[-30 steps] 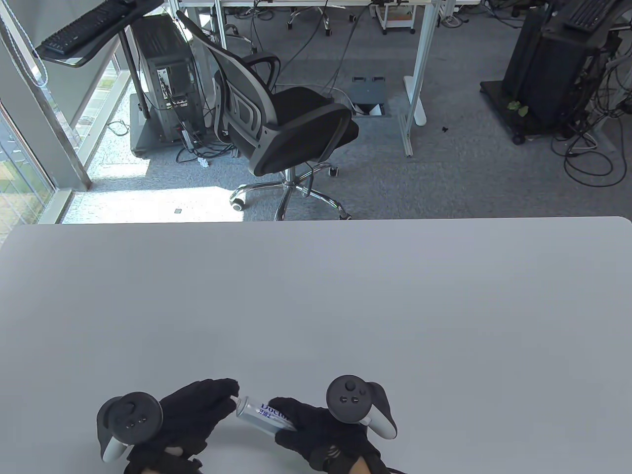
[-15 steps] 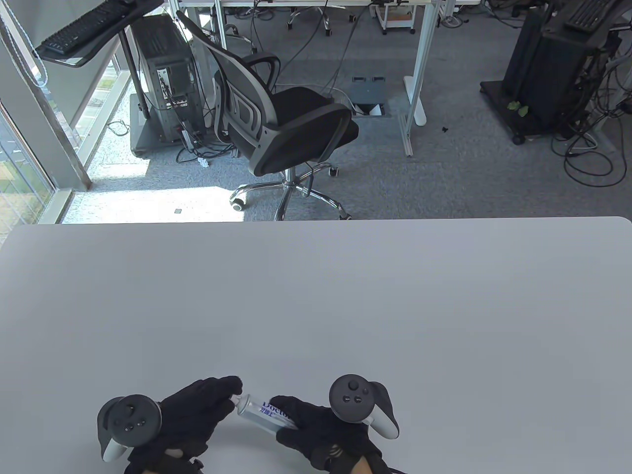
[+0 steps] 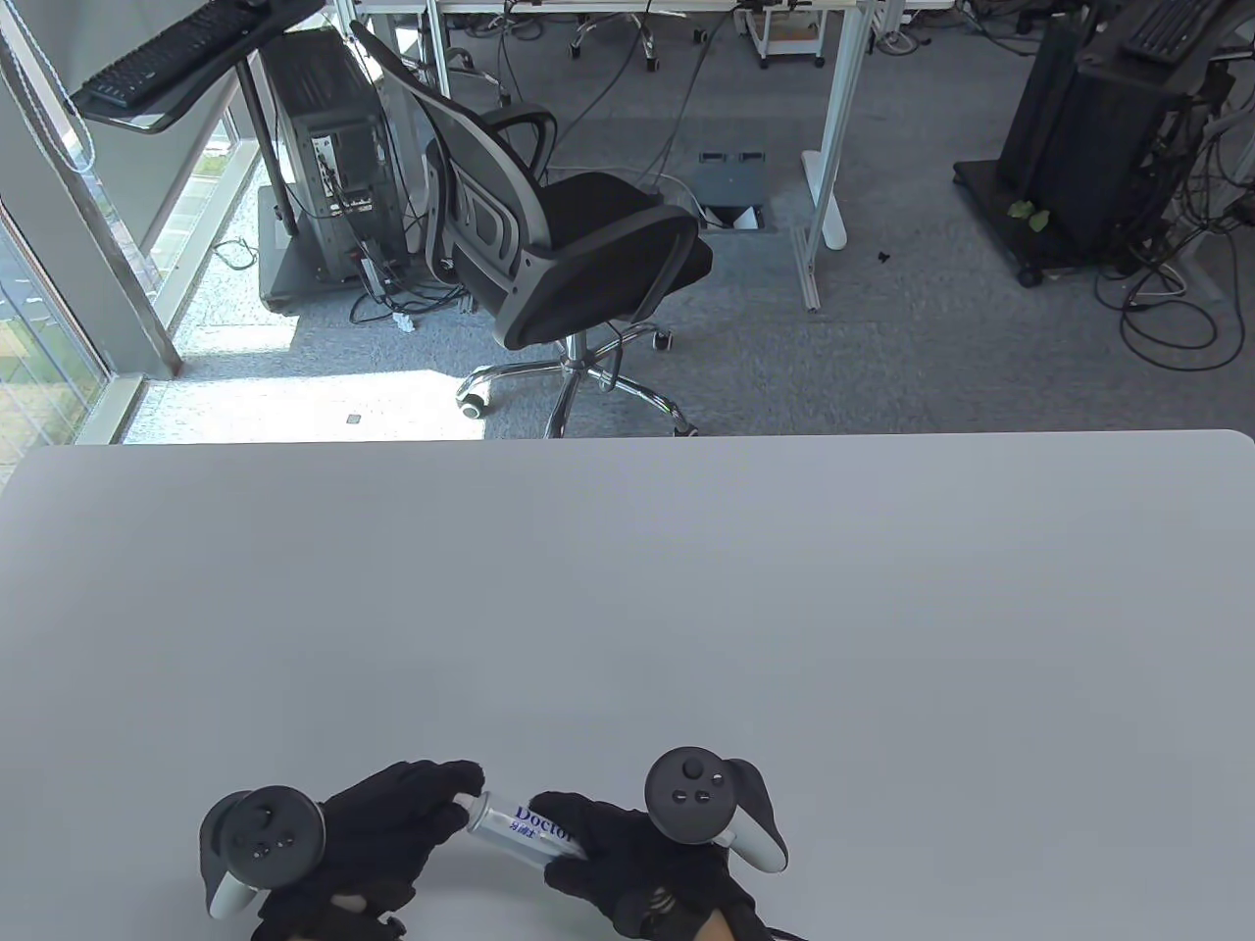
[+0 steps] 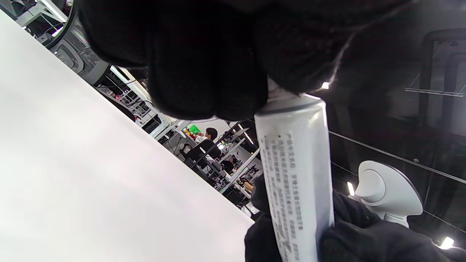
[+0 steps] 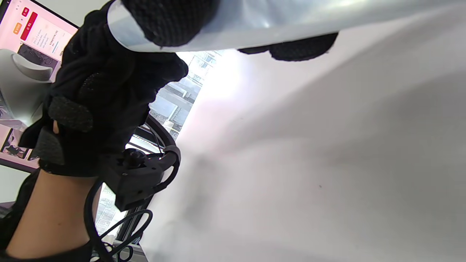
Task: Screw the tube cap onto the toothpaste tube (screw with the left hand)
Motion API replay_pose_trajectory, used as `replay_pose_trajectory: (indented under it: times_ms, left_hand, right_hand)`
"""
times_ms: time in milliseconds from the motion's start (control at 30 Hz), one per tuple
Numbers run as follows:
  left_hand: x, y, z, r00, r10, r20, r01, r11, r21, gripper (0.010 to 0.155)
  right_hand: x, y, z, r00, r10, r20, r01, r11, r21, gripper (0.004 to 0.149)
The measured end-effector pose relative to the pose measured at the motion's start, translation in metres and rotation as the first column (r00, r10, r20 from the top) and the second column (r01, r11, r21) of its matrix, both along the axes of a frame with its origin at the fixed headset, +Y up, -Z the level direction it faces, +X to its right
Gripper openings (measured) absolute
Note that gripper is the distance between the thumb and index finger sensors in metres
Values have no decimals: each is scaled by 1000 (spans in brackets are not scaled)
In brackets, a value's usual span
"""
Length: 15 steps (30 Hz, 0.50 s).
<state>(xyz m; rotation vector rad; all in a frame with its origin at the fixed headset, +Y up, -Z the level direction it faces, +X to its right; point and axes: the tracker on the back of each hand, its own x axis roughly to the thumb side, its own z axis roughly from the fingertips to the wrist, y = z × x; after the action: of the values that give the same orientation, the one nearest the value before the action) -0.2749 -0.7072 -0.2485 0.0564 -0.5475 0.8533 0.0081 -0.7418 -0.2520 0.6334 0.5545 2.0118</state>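
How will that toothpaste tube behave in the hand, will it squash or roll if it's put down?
The toothpaste tube looks round and full in the left wrist view, so it would probably roll if laid on the table. Its glossy skin may be a little slippery. The right hand grips the body while the left hand holds the cap end; firm squeezing would likely dent it.

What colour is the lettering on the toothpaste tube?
Blue lettering on the silvery-white toothpaste tube; table view shows it best.
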Motion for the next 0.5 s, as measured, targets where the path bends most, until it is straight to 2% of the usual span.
replay_pose_trajectory:
  times_ms: [167, 300, 367, 400, 500]
  left_hand:
    - [-1, -2, 0, 1000, -19, -17, 19, 1000, -15, 51]
    - [1, 0, 2, 989, -127, -69, 130, 991, 41, 67]
    - [1, 1, 3, 983, -151, -103, 157, 986, 58, 67]
    - [0, 1, 3, 981, -148, -127, 157, 985, 65, 67]
    - [0, 0, 3, 981, -137, -139, 145, 988, 55, 66]
  right_hand:
    - [0, 0, 0, 1000, -12, 0, 12, 1000, -7, 52]
    - [6, 7, -1, 996, -43, 76, 40, 998, 51, 52]
    - [9, 17, -2, 981, -3, 194, -30, 986, 165, 52]
    - [9, 23, -5, 963, 46, 264, -112, 964, 240, 52]
    - [2, 32, -24, 903, 179, 391, -313, 897, 312, 51]
